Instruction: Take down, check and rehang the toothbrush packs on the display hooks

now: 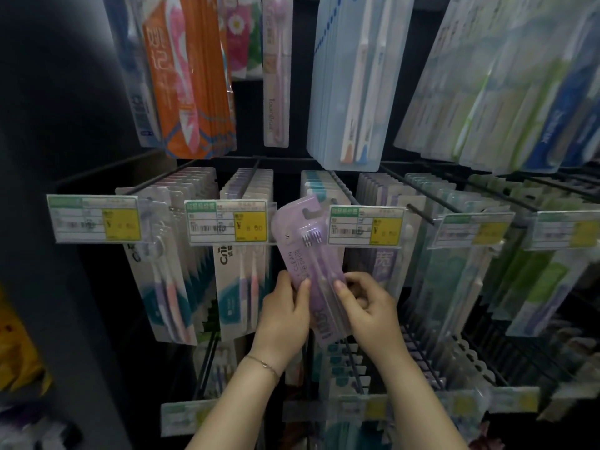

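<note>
A purple twin toothbrush pack [303, 251] is tilted in front of the middle row of hooks, its hang hole at the top near a price tag [366, 226]. My left hand [285, 315] grips its lower left edge with the thumb on the front. My right hand [370, 306] pinches its lower right edge. The pack is off the hook; the hook [344, 190] behind it carries several similar packs.
Rows of toothbrush packs hang on black wire hooks: white-teal packs [242, 280] to the left, green-blue packs [454, 271] to the right, orange packs [191, 76] and pale blue packs [350, 79] above. Price tags front each hook. A dark shelf side [48, 190] stands at left.
</note>
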A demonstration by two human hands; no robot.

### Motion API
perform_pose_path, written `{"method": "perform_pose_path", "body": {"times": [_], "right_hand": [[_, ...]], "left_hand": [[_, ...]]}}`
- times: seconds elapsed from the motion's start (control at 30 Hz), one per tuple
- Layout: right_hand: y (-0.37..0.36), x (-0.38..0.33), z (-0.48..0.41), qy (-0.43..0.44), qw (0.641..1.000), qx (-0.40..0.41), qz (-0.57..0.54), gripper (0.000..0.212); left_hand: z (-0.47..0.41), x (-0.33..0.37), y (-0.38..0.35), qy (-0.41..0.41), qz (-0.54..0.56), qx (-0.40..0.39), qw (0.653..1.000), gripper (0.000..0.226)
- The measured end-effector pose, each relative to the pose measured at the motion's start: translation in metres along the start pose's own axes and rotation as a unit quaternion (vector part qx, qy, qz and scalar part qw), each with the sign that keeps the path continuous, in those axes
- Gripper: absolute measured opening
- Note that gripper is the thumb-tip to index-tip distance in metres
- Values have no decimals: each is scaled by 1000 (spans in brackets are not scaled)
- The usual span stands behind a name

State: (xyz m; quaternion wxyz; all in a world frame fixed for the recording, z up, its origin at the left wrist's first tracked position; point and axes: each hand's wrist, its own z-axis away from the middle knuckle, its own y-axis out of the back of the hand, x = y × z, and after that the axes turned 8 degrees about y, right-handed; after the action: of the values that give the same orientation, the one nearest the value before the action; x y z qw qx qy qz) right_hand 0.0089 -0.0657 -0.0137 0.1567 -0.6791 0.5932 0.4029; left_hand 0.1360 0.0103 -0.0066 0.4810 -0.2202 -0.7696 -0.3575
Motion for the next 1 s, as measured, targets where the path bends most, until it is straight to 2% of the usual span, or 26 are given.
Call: {"method": "perform_pose_path", "body": {"times": [0.17,0.33,1.0], "right_hand": [[0,-6,9,-32,999,6,-26,9],[-1,-14,24,-79,996,10,-27,10],[27,-23,124,-156,985,51,-47,22]], "left_hand": [[16,-3,4,7,50,-1,999,13],[28,-3,11,35,52,3,998,12],[114,-29,-3,4,56,-101,993,11]]}}
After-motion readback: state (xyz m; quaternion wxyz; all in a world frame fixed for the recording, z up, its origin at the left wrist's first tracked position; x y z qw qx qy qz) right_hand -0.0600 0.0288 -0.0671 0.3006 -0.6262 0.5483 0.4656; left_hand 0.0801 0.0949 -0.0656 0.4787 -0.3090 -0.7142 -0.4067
